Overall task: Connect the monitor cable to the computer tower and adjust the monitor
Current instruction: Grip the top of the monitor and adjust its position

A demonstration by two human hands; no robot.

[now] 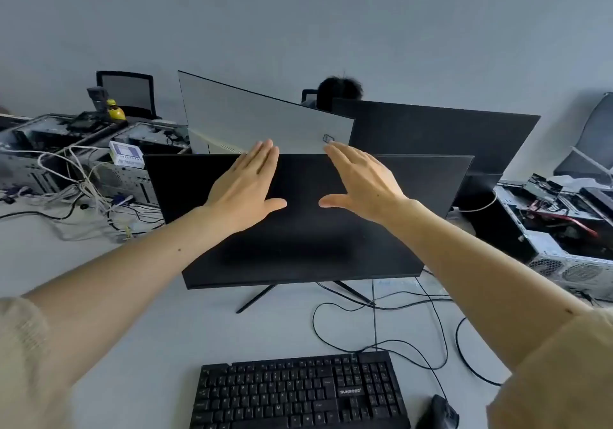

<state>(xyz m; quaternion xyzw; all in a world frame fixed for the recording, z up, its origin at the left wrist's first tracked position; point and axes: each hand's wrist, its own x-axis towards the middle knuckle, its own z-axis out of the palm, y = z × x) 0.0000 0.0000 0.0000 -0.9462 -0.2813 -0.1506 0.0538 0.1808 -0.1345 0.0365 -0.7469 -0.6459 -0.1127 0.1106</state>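
The fingers of the left hand (247, 184) lie straight and pressed together, thumb splayed to the side, palm facing the dark screen of the monitor (308, 236); the fingertips reach its top edge. The right hand (360, 184) mirrors this, fingers extended and nearly closed up, thumb pointing inward toward the other thumb, a gap of bare screen between the two. Neither hand grips anything, and whether the palms touch the glass cannot be told. The monitor stands on thin splayed legs on the white desk (139, 329), tilted back. Black cables (384, 307) trail from behind its right side across the desk toward the keyboard (298, 393) and the mouse (438, 412) in front. Just behind the top edge rises a grey panel (252, 123), and beside it the back of a second monitor (431, 136). An open computer tower (564, 239) lies to the right, and other open cases (66, 153) with tangled white wires sit to the left.
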